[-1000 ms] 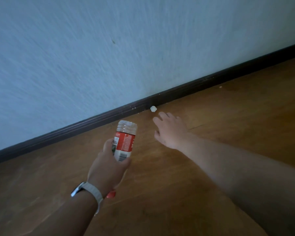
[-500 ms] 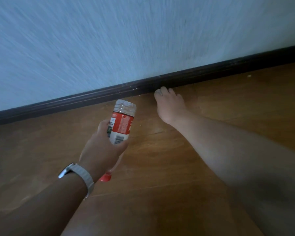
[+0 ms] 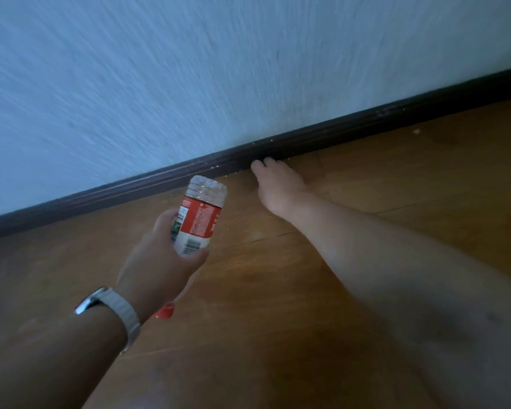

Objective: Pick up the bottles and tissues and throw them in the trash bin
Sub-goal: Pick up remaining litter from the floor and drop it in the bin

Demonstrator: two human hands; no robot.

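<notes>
My left hand (image 3: 160, 261) is shut around a clear plastic bottle (image 3: 199, 219) with a red and white label. The bottle is upside down, its red cap (image 3: 164, 310) poking out below my palm. My right hand (image 3: 278, 187) is stretched forward, low over the wooden floor. Its fingertips are curled down against the dark skirting board (image 3: 130, 187). No tissue shows. The spot under my right fingers is hidden, so whether they hold anything cannot be seen.
A pale blue wall (image 3: 189, 84) rises right behind the skirting board. The brown wooden floor (image 3: 278, 320) spreads toward me. A small pale crumb (image 3: 416, 131) lies on the floor at the right, near the wall. No trash bin is in view.
A small white tissue ball lay by the skirting board one second ago. My right hand moved forward over it, and the ball is now out of sight. My left hand still holds the bottle.
</notes>
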